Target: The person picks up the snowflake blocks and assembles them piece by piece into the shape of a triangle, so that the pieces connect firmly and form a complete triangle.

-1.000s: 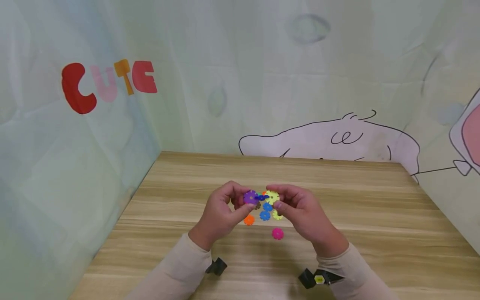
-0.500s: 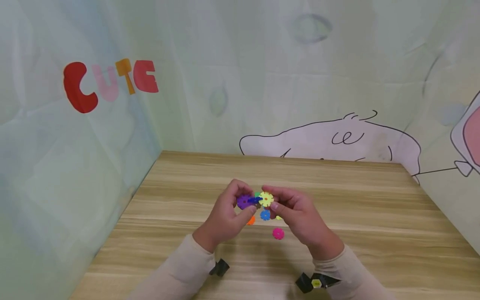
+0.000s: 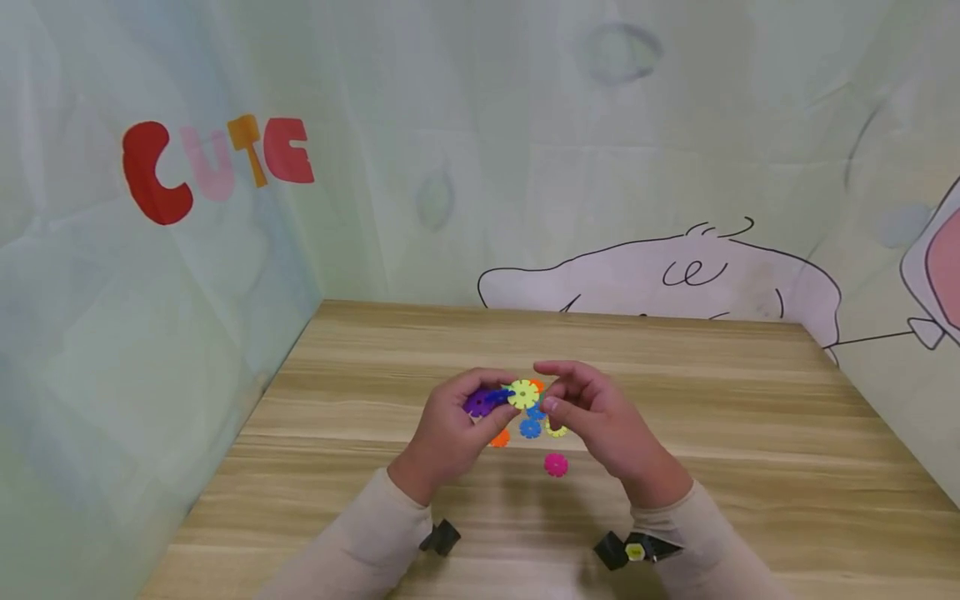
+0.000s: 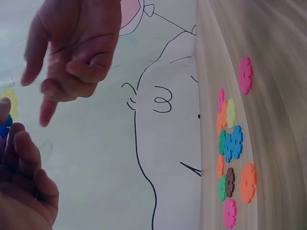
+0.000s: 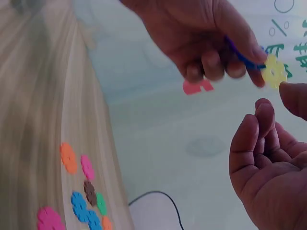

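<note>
My left hand [image 3: 453,425] grips a small chain of notched plastic snowflake discs above the table. The chain has a purple disc [image 3: 478,405], a dark blue disc [image 3: 498,396] seen nearly edge-on, and a yellow disc [image 3: 524,394] at its right end. Fingers partly cover the purple one. Just right of the yellow disc is my right hand [image 3: 603,429], index finger stretched out and the other fingers loosely bent, nothing in them. In the right wrist view, the right thumb [image 5: 295,98] lies close by the yellow disc's edge.
Loose snowflake discs lie on the wooden table [image 3: 360,367] below the hands: a pink one [image 3: 556,465] nearest me, blue [image 3: 530,428], orange [image 3: 500,437], and several more in the left wrist view, including a brown disc [image 4: 230,182]. A printed cloth backdrop [image 3: 420,167] stands behind.
The right hand has released the yellow disc and drawn slightly right, its index finger lifting. The left hand has shifted the chain a little to the left.
</note>
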Demonstrator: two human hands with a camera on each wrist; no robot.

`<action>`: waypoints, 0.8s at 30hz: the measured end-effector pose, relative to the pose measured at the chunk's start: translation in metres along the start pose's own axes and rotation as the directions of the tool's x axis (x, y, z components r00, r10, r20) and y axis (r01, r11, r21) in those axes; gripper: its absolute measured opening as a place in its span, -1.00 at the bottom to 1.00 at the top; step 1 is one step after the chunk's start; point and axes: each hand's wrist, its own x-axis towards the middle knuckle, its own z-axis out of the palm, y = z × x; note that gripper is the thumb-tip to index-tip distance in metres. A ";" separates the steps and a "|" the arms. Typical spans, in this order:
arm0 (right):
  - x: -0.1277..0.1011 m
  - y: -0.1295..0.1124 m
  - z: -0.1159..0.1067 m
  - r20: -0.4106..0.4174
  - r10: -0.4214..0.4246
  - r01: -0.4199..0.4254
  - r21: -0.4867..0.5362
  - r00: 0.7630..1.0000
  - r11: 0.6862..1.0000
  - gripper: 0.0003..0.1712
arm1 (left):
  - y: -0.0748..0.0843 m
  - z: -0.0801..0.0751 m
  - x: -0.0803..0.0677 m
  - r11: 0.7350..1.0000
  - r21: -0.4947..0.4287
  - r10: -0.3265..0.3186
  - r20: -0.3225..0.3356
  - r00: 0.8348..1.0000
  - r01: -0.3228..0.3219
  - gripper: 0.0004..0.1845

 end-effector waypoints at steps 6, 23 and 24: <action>0.008 0.012 -0.020 0.032 0.022 -0.018 -0.118 0.999 0.993 -0.62 | 0.002 -0.001 0.001 0.999 -0.040 -0.026 0.003 1.000 0.026 -0.69; 0.017 0.064 -0.027 0.230 0.396 -0.174 -0.630 0.889 0.757 -0.71 | -0.001 0.001 0.001 0.996 -0.091 -0.022 -0.013 1.000 0.020 -0.71; 0.016 0.064 -0.026 0.235 0.399 -0.171 -0.634 0.886 0.754 -0.70 | 0.000 0.000 0.000 0.995 -0.097 -0.020 -0.012 1.000 0.018 -0.71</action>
